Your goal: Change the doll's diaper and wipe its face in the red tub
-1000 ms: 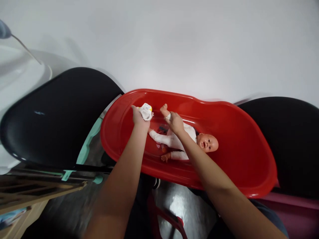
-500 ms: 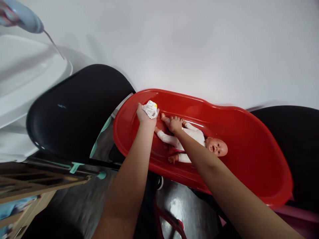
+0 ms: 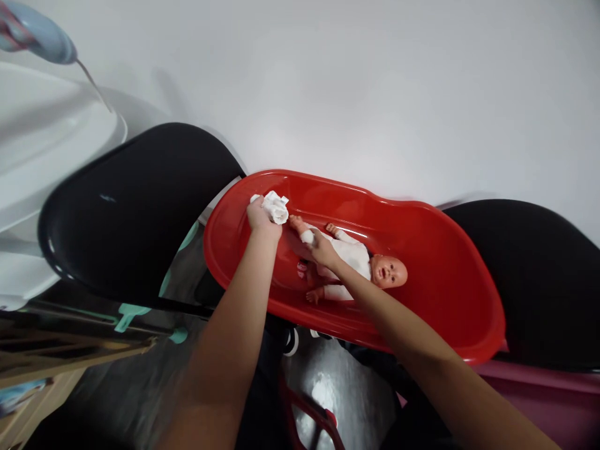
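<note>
A baby doll (image 3: 352, 255) in white long-sleeved clothing lies on its back in a red baby bathtub (image 3: 435, 306), its head to the right. My right hand (image 3: 322, 249) is closed around one of the doll's legs, near a white cuff; the fingers are partly hidden. The foot of that leg points toward my left hand (image 3: 263, 220). Held in my left hand, above the tub's left end, is a small crumpled white cloth (image 3: 275, 207). What kind of garment it is cannot be made out.
Black chair seats (image 3: 135, 206) stand left and right of the tub, against a pale wall (image 3: 375, 94). White plastic basins (image 3: 47, 137) are at far left, beneath a blue hanging object (image 3: 40, 34). A wooden rack (image 3: 56, 387) is at lower left.
My right hand has shifted along to the doll's leg, which now shows a white cuff. In my left hand the white cloth has turned, hiding its yellow patch. The view has shifted slightly.
</note>
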A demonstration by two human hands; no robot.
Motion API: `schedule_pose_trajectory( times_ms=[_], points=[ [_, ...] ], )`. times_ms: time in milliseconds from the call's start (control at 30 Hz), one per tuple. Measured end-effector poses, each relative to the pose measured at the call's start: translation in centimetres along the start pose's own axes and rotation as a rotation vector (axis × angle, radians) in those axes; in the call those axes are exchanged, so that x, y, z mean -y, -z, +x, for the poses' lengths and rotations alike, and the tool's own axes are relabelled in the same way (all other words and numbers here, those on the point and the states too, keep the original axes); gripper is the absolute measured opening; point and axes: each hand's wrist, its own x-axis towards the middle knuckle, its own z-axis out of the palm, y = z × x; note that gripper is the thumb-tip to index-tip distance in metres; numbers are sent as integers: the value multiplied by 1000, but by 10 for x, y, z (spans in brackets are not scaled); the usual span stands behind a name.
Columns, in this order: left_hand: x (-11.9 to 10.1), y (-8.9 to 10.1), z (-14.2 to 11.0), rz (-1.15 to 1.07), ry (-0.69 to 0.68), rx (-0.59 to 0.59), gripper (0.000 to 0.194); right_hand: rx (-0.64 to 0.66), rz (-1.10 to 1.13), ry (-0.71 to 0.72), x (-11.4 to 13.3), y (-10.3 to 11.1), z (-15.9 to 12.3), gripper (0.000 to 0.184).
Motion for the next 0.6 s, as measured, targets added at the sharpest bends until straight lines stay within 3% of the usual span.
schedule_pose_trajectory(
  times_ms=[133,233,333,467,600],
  points=[
    [18,-3,-6,94,47,15,24,-162,112,-100,-4,24,-17,60],
    [43,-6,-16,185,154,51,28,-249,171,-95,-8,22,-30,72],
    [67,-6,-20,275,183,37,27,-250,231,-104,-7,18,-34,77],
    [83,0,-12,414,131,60,15,-223,271,-84,-3,22,-31,74],
    [84,7,-6,553,-15,132,24,-320,298,-80,-1,24,-29,68]
  ],
)
